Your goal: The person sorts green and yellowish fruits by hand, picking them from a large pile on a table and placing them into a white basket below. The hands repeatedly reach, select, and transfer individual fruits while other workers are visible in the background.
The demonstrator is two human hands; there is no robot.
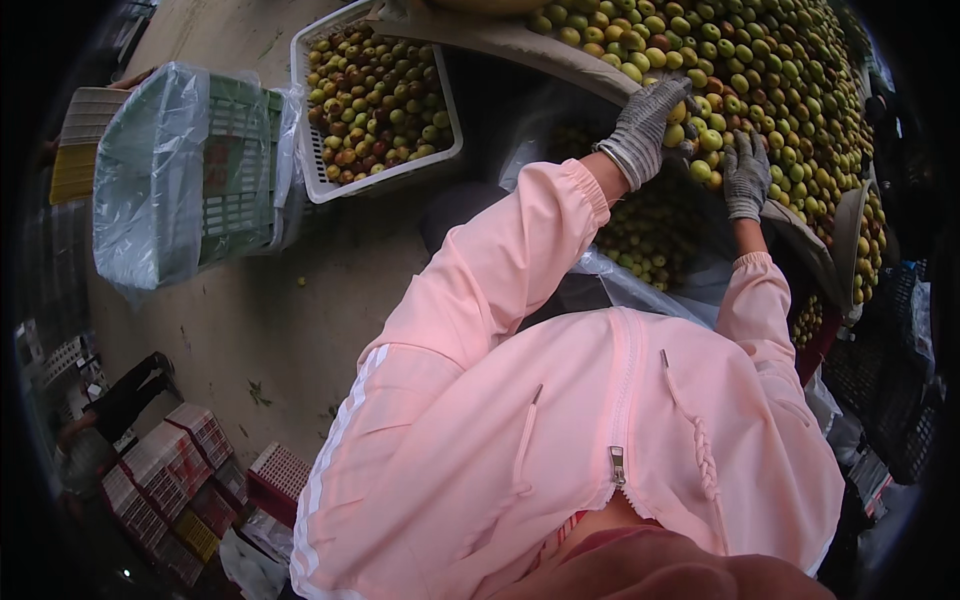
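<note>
My left hand (649, 127), in a grey knit glove, is at the padded rim (592, 71) of a big sorting surface. Its fingers curl around a few yellow-green fruits (673, 135) that look like jujubes. My right hand (748, 176), gloved alike, rests with its fingers stretched out on the heaped fruit (795, 112), a short way to the right. Between the hands several green fruits (709, 140) lie at the edge. Below them, a container lined with clear plastic (637, 289) holds more fruit (649, 240), partly in shadow.
A white plastic crate (379, 177) of red and green fruit stands at upper left. Beside it is a green crate (238, 150) wrapped in clear plastic. Stacked crates (161, 465) and another person's legs (135, 397) are at lower left. Dark crates (900, 375) stand at far right.
</note>
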